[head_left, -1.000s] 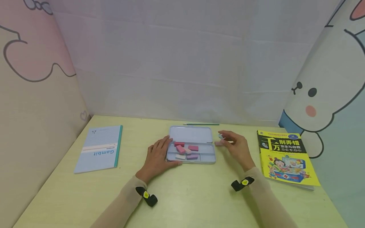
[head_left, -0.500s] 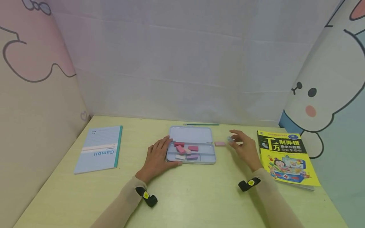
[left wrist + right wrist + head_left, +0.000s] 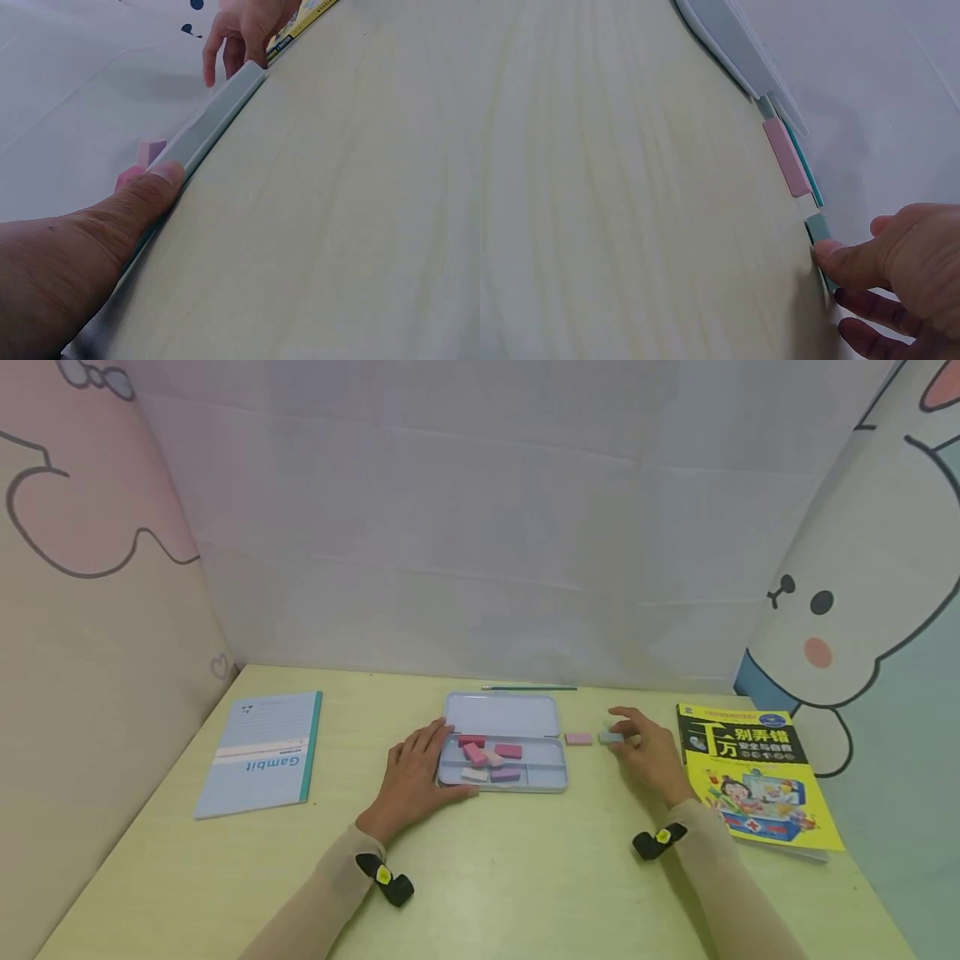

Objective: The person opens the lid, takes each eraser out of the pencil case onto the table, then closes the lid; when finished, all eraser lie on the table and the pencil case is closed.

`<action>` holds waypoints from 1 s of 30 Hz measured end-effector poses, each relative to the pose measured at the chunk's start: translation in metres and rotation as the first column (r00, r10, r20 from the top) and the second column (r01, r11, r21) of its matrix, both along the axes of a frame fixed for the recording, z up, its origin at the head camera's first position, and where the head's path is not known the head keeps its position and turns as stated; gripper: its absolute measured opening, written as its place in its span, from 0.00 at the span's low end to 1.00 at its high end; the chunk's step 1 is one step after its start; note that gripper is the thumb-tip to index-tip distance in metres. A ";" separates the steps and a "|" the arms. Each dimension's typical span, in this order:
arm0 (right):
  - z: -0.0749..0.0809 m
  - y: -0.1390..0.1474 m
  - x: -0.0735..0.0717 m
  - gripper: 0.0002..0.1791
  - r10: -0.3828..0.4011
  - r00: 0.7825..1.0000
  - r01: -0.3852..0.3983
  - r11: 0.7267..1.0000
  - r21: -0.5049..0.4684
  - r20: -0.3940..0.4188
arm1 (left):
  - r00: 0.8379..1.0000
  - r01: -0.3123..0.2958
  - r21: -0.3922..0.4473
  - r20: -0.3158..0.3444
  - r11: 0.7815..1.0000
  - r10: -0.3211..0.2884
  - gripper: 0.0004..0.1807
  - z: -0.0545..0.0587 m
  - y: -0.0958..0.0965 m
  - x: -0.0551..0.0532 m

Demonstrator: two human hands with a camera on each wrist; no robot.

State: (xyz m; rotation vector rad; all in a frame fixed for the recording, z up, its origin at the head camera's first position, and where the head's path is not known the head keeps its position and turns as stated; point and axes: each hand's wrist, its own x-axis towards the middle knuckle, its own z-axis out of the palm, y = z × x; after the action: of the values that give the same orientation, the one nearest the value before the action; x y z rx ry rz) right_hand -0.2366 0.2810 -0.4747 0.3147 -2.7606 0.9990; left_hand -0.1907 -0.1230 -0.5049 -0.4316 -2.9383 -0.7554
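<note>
I count eight small blocks (image 3: 508, 751): on the tabletop (image 3: 495, 877), one pink block (image 3: 578, 739) and one blue-green block (image 3: 609, 738); in one case (image 3: 546, 777), apparently six, since they overlap: one red block (image 3: 472, 741), two bright pink blocks (image 3: 474, 754), one pale pink block (image 3: 494, 759), one white block (image 3: 474, 774), one purple block (image 3: 506, 775). Also two hands (image 3: 416, 777), two wrist straps (image 3: 385, 877), one pencil (image 3: 529, 687), one notebook (image 3: 258, 756), one yellow book (image 3: 757, 777).
</note>
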 end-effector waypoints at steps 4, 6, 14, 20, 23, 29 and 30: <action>0.000 0.000 -0.001 0.29 0.004 0.999 -0.005 1.000 0.021 0.044 | 1.000 -0.003 -0.003 -0.001 1.000 0.003 0.60 -0.001 -0.001 0.000; -0.001 0.000 -0.003 0.29 0.005 0.999 -0.006 1.000 0.029 0.046 | 1.000 -0.002 -0.003 0.003 1.000 0.002 0.60 0.000 -0.001 0.000; -0.004 0.002 -0.006 0.27 0.018 1.000 -0.018 0.999 0.031 0.011 | 1.000 0.004 -0.004 0.004 1.000 -0.004 0.60 0.001 -0.001 0.000; -0.003 0.002 -0.005 0.27 0.002 1.000 -0.003 0.999 0.042 0.028 | 1.000 0.005 0.007 0.008 1.000 -0.005 0.59 0.004 -0.001 0.000; -0.003 0.001 -0.005 0.26 -0.003 1.000 0.001 0.999 0.041 0.030 | 1.000 0.004 0.011 0.015 1.000 -0.004 0.59 0.005 0.000 0.001; -0.002 -0.002 -0.003 0.26 -0.022 0.999 0.021 0.999 0.024 0.042 | 1.000 0.002 0.007 0.017 1.000 -0.002 0.60 0.004 0.000 0.001; -0.001 -0.004 -0.002 0.26 -0.032 0.998 0.031 0.999 0.018 0.045 | 1.000 0.001 0.008 0.017 1.000 -0.001 0.60 0.004 0.000 0.001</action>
State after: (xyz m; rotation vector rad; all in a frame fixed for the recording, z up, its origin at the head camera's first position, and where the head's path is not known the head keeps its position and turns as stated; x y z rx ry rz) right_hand -0.2387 0.2772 -0.4755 0.2534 -2.8068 0.9875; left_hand -0.1894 -0.1230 -0.5013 -0.4283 -2.9499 -0.7739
